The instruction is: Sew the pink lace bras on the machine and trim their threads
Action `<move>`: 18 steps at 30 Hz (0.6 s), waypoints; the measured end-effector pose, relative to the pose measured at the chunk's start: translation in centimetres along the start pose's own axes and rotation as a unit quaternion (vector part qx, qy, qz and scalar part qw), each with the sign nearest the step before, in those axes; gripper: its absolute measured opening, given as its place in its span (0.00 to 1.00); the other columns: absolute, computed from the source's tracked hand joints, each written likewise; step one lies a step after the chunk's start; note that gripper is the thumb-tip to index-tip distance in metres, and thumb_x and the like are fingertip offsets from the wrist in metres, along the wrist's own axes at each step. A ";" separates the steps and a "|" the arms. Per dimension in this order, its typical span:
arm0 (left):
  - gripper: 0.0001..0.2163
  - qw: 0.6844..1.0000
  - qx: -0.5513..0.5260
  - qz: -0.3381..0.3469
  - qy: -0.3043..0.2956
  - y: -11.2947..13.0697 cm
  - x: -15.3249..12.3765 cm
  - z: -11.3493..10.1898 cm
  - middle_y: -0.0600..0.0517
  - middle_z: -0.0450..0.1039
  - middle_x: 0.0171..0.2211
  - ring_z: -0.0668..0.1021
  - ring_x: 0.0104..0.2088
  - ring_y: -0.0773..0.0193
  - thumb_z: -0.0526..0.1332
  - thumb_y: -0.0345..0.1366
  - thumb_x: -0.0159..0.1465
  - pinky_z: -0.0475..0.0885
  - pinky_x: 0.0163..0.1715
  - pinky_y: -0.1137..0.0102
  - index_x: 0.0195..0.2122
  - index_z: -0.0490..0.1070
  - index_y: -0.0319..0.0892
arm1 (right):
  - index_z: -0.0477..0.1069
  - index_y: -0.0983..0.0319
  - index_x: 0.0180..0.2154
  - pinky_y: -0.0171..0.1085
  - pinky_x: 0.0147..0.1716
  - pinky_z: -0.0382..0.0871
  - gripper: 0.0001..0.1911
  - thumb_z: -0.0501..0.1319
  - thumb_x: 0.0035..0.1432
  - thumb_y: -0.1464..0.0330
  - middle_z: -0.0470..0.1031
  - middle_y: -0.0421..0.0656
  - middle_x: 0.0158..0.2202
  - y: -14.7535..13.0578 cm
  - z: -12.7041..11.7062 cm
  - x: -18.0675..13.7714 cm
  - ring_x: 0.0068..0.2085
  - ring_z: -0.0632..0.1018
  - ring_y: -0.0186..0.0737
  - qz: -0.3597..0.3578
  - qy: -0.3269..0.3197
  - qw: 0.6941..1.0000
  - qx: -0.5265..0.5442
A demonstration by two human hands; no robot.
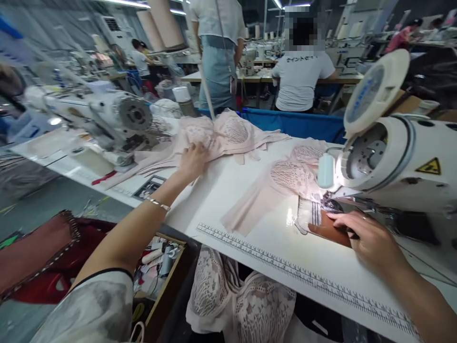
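Observation:
My left hand [194, 159] reaches across the table to a pile of pale pink lace bras [232, 131]. Its fingers are bent and closed on the fabric of the nearest cup. At the sewing machine [389, 162], my right hand [367, 233] is beside the needle area, its fingers closed around a small dark thing that I cannot make out. Another pale pink lace bra piece [293, 174] lies with one end at the presser foot, under the machine's lamp. Its sheer wing [246, 205] spreads leftward over the white table.
A ruler strip [285, 264] runs along the table's front edge. More lace bras [243, 300] hang below it. A second sewing machine [103, 114] and a thread cone [93, 161] stand at left. A box of spools [160, 267] is below. People work behind.

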State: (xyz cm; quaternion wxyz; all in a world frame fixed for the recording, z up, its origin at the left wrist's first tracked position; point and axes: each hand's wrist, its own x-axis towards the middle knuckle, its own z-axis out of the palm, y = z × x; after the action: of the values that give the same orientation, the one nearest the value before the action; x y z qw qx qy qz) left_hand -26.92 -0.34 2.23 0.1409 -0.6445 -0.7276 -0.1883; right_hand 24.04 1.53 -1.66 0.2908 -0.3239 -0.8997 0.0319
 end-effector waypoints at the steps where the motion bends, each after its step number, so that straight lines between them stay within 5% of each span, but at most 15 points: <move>1: 0.08 1.000 0.020 -0.006 -0.015 0.0 -0.2 -0.2 0.36 0.70 0.54 0.68 0.59 0.40 0.56 0.35 0.69 0.65 0.55 0.46 0.44 0.71 0.37 | 0.72 0.55 0.33 0.45 0.37 0.76 0.18 0.51 0.43 0.77 0.84 0.39 0.41 0.1 0.1 0.0 0.40 0.83 0.50 -0.002 0.002 1.000 0.004; 5: 0.09 0.997 0.062 -0.016 -0.047 0.9 0.2 -0.4 0.31 0.67 0.56 0.65 0.61 0.35 0.61 0.27 0.62 0.61 0.56 0.47 0.44 0.71 0.33 | 0.74 0.54 0.33 0.45 0.37 0.77 0.18 0.51 0.44 0.75 0.84 0.37 0.41 0.3 0.1 0.1 0.41 0.84 0.51 -0.006 0.003 1.000 0.007; 9: 0.05 0.997 0.055 -0.018 -0.053 1.1 1.8 -0.9 0.35 0.70 0.51 0.68 0.58 0.37 0.64 0.31 0.62 0.63 0.55 0.48 0.38 0.71 0.35 | 0.74 0.54 0.32 0.47 0.38 0.78 0.15 0.51 0.48 0.73 0.85 0.39 0.42 0.3 -0.1 0.2 0.43 0.84 0.52 0.004 -0.007 1.000 -0.016; 14: 0.08 0.983 -0.019 -0.099 0.156 2.3 4.1 -4.5 0.40 0.68 0.53 0.68 0.60 0.45 0.55 0.36 0.71 0.64 0.58 0.50 0.39 0.70 0.38 | 0.73 0.54 0.30 0.46 0.37 0.78 0.12 0.52 0.55 0.72 0.85 0.40 0.40 -0.6 -0.4 0.3 0.40 0.84 0.50 -0.012 0.026 1.000 0.001; 18: 0.16 0.949 -0.090 -0.008 0.303 7.4 0.6 -8.2 0.45 0.66 0.62 0.66 0.65 0.53 0.41 0.33 0.74 0.63 0.63 0.49 0.47 0.69 0.46 | 0.78 0.52 0.34 0.45 0.36 0.78 0.12 0.56 0.61 0.72 0.84 0.39 0.36 -4.2 -1.7 0.9 0.35 0.84 0.47 0.037 0.125 0.990 0.062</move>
State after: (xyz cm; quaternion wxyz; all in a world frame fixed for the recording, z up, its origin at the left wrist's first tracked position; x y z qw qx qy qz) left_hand -19.93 -2.80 10.51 0.2941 -0.5613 -0.6359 -0.4404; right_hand 22.04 -1.43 1.25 0.4189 -0.3398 -0.8401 0.0582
